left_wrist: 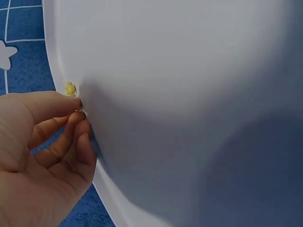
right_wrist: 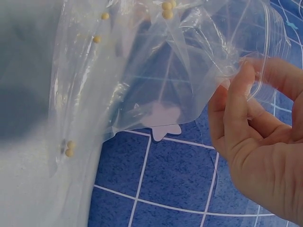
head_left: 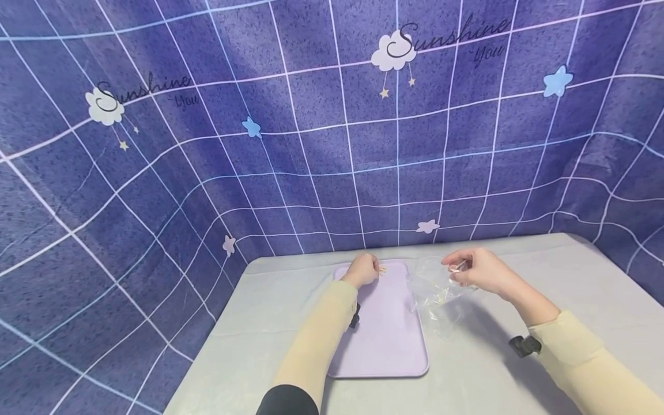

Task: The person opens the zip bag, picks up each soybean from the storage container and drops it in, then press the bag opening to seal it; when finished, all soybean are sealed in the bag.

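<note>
My right hand pinches a clear zip bag near its zip edge, between thumb and fingers. The bag hangs crumpled beside the tray's right side. Small round yellow beans like soybeans lie inside it, some single, some clustered. At the far end of a lilac tray, my left hand has thumb and index fingertip together on a tiny thing, apparently a bean, mostly hidden by the fingers. Several more yellow beans lie against the tray's rim just beyond those fingertips.
The tray lies on a pale cloth-covered table. Behind and to the left hangs a blue gridded curtain with clouds and stars. Black straps sit at the wrists.
</note>
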### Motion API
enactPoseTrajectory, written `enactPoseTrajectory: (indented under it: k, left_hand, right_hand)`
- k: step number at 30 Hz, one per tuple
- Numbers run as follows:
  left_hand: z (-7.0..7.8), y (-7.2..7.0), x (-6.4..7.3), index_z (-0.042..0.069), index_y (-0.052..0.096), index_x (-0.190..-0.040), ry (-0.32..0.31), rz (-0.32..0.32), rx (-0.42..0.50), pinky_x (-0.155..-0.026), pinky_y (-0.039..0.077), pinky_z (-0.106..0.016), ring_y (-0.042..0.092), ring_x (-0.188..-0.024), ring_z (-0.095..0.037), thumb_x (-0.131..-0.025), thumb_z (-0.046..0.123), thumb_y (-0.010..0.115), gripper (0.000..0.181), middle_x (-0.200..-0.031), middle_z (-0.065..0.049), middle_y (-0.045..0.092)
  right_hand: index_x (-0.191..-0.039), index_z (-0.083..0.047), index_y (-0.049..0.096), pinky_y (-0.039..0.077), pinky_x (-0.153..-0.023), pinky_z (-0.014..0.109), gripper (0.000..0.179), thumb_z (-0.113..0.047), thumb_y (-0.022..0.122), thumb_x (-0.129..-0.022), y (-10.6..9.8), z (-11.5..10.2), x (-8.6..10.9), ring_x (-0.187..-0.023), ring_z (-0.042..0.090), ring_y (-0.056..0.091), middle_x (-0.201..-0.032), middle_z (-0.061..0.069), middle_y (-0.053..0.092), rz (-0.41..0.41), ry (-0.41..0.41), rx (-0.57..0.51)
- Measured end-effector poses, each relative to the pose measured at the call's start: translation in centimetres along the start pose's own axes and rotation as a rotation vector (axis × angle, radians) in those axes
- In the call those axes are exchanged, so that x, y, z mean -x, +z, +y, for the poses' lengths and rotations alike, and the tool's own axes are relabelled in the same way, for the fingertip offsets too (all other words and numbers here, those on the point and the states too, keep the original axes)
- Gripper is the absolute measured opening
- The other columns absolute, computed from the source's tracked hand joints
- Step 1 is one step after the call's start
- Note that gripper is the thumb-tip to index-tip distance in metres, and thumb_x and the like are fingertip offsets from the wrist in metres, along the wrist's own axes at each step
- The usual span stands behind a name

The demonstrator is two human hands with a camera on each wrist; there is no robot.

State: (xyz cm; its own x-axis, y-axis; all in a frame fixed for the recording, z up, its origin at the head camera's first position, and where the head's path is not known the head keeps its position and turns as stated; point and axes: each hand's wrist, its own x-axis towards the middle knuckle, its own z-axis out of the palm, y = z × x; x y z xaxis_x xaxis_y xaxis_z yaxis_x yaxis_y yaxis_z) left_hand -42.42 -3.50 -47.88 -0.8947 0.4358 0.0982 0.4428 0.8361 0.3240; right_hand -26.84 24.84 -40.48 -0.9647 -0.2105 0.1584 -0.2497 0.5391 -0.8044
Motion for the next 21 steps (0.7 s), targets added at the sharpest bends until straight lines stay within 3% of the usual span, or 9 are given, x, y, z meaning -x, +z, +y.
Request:
enactPoseTrajectory:
  k: [5,10,14,16,17,21]
  left_hand:
    - [0.2,-0.2,0.1,0.010,0.068,-0.078,-0.004,-0.009,-0.066,-0.072,0.049,-0.026,0.058,-0.077,-0.017,-0.082,0.008,0.070,0.005,-0.074,0.004,0.062]
    - [0.1,-0.4,-0.1,0.013,0.065,-0.076,-0.002,-0.024,-0.080,-0.071,0.048,-0.027,0.057,-0.075,-0.017,-0.083,0.010,0.074,0.012,-0.073,0.004,0.062]
    - [0.3,-0.6,-0.5,0.015,0.064,-0.072,0.022,-0.001,-0.046,-0.069,0.049,-0.027,0.056,-0.069,-0.014,-0.080,0.010,0.075,0.015,-0.068,0.007,0.060]
    - [0.7,-1.1,-0.6,0.014,0.066,-0.072,0.055,0.022,-0.006,-0.076,0.051,-0.030,0.055,-0.067,-0.013,-0.080,0.008,0.076,0.014,-0.066,0.006,0.060]
    - [1.0,-1.4,-0.6,0.013,0.067,-0.072,0.076,0.035,0.014,-0.084,0.052,-0.033,0.055,-0.066,-0.013,-0.080,0.008,0.076,0.013,-0.066,0.006,0.061]
    - [3.1,-3.4,-0.3,0.011,0.070,-0.077,0.157,0.078,0.102,-0.086,0.053,-0.034,0.056,-0.065,-0.010,-0.082,0.004,0.073,0.009,-0.068,0.006,0.063]
  right_hand:
    - [-0.121,0.008,0.067,0.054,-0.058,0.027,0.040,-0.002,0.075,-0.083,0.0,-0.1,0.2,-0.068,0.015,0.062,-0.080,0.005,0.068,-0.003,-0.010,-0.008]
    - [-0.120,0.008,0.068,0.054,-0.057,0.028,0.040,-0.002,0.075,-0.083,0.0,-0.2,0.2,-0.067,0.015,0.061,-0.080,0.004,0.068,0.001,-0.016,-0.005]
    - [-0.120,0.008,0.069,0.054,-0.057,0.028,0.039,-0.001,0.075,-0.082,0.0,-0.1,0.1,-0.067,0.016,0.062,-0.079,0.005,0.068,0.001,-0.016,-0.006]
    - [-0.119,0.007,0.069,0.055,-0.058,0.029,0.039,-0.001,0.075,-0.082,0.0,0.1,0.0,-0.068,0.016,0.062,-0.080,0.005,0.069,0.001,-0.014,0.001]
    - [-0.119,0.007,0.069,0.055,-0.058,0.030,0.038,-0.001,0.075,-0.082,0.0,0.2,-0.1,-0.069,0.016,0.063,-0.080,0.005,0.069,0.003,-0.012,0.005]
    - [-0.119,0.005,0.070,0.056,-0.059,0.032,0.038,0.000,0.074,-0.082,0.1,0.4,-0.2,-0.070,0.017,0.063,-0.080,0.005,0.069,0.006,-0.013,0.018]
